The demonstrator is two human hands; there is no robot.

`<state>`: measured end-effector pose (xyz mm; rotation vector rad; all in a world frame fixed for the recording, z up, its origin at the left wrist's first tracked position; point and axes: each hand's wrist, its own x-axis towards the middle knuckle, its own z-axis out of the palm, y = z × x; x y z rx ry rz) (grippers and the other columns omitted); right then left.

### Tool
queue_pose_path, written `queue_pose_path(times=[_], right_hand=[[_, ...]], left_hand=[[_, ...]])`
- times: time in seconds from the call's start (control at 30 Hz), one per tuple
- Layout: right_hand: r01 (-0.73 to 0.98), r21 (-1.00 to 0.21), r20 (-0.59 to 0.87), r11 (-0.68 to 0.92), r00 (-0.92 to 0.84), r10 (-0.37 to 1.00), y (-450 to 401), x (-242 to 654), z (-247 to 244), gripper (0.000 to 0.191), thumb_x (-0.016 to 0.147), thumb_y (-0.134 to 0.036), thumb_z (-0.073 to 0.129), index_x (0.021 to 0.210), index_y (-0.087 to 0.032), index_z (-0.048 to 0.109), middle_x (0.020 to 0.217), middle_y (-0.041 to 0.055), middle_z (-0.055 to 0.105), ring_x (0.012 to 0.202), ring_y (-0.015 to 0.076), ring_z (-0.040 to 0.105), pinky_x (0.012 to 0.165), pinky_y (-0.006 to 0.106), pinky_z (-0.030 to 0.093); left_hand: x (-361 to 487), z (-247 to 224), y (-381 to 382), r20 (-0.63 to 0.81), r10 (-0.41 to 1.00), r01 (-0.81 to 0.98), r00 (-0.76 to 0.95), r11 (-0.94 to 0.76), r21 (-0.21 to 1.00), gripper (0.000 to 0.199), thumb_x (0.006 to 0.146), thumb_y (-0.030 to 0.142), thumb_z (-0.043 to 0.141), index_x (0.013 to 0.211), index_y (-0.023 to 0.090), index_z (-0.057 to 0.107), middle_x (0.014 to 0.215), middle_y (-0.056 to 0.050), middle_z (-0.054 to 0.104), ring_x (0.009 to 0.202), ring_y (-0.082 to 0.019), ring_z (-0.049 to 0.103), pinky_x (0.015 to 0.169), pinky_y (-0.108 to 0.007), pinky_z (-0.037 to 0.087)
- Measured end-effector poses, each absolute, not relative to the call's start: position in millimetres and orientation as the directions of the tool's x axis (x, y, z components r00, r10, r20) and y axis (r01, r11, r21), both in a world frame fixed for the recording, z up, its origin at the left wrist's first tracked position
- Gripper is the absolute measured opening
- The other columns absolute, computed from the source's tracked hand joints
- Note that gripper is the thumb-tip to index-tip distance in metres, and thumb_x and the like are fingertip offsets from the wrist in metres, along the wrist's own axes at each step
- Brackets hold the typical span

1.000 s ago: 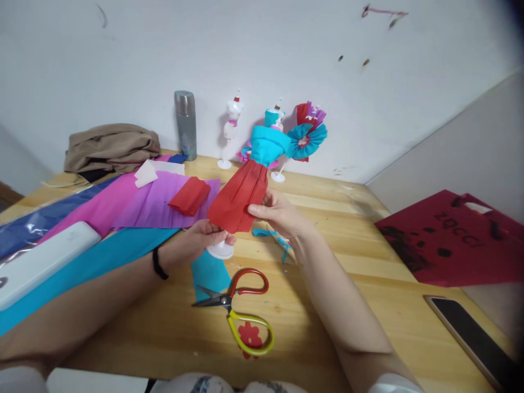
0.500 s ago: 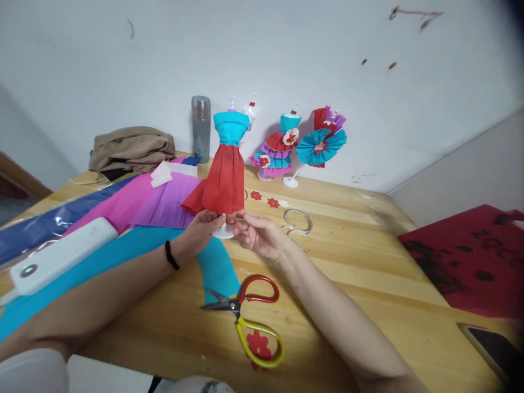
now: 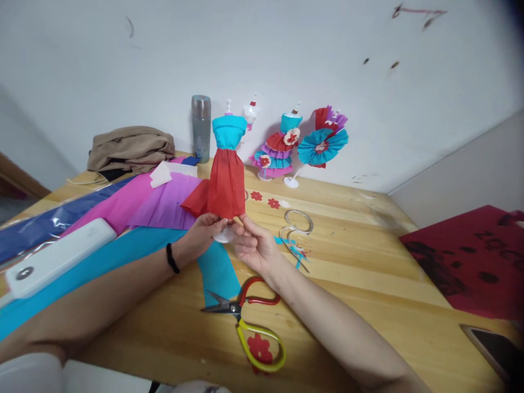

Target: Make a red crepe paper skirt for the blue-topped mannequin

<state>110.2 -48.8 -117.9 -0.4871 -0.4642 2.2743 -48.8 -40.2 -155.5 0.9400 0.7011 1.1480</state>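
A small dress form wears a blue top [image 3: 229, 131] and a pleated red skirt [image 3: 227, 183]; its white base [image 3: 223, 235] shows below. My left hand [image 3: 204, 232] pinches the skirt's lower edge near its middle. At the hem's right corner, my right hand [image 3: 254, 243] has thumb and fingers closed on the red skirt. Scissors [image 3: 234, 308] with one red and one yellow handle lie open in front of the hands, over a red paper flower [image 3: 259, 347]. Blue paper [image 3: 219, 267] lies under the scissor tips.
Behind stand a grey flask [image 3: 201, 131], a tiered dress form [image 3: 280, 147] and one with a blue rosette [image 3: 322, 147]. Tape rolls [image 3: 310, 222] and scraps lie right of the hands. At left are purple paper [image 3: 164, 202], a white device [image 3: 61, 259] and brown cloth [image 3: 131, 150].
The dress form has tilted slightly, its top shifting a little left and down. My right hand has shifted slightly, uncovering blue scraps by the tape rolls.
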Motion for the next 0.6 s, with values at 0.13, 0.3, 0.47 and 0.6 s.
queue_pose_path(times=[0.13,0.3,0.47,0.6], right_hand=[[-0.618,-0.444,-0.191,-0.649,-0.642,0.743,-52.0,106.8,-117.2,0.016,0.09,-0.017,0.065,0.077,-0.015,0.058,0.06,-0.0044,0.061,0.039,0.0009,0.039,0.036,0.008,0.037],[-0.645,-0.403,-0.211,-0.649,-0.625,0.752,-52.6,103.0,-110.8,0.029,0.096,-0.012,0.057,0.068,-0.014,0.055,0.057,-0.0026,0.063,0.04,0.0011,0.043,0.039,0.007,0.042],[-0.686,-0.366,-0.269,-0.629,-0.569,0.777,-54.1,101.4,-106.6,0.037,0.1,-0.011,0.05,0.063,-0.012,0.057,0.054,-0.0015,0.063,0.037,0.0005,0.043,0.037,0.008,0.041],[-0.681,-0.366,-0.232,-0.634,-0.593,0.771,-55.9,101.2,-108.9,0.031,0.094,-0.011,0.061,0.063,-0.011,0.059,0.056,-0.0003,0.065,0.037,0.0011,0.047,0.036,0.009,0.041]], left_hand=[[-47.9,-154.3,-40.9,-0.004,0.971,-0.456,0.24,0.117,0.882,0.025,0.069,0.037,0.089,0.073,0.016,0.076,0.071,-0.003,0.074,0.065,-0.012,0.063,0.064,-0.024,0.047],[-42.0,-155.3,-43.7,-0.002,0.969,-0.466,0.246,0.12,0.877,0.028,0.061,0.033,0.093,0.071,0.014,0.076,0.068,-0.003,0.073,0.065,-0.015,0.063,0.065,-0.026,0.049],[-40.0,-160.1,-45.4,-0.018,0.975,-0.477,0.222,0.125,0.87,0.019,0.066,0.024,0.088,0.071,0.013,0.074,0.071,-0.003,0.073,0.065,-0.013,0.061,0.064,-0.024,0.046],[-43.0,-163.3,-45.0,-0.041,0.981,-0.477,0.19,0.129,0.869,0.02,0.067,0.024,0.089,0.069,0.013,0.071,0.069,-0.001,0.07,0.064,-0.012,0.059,0.061,-0.024,0.044]])
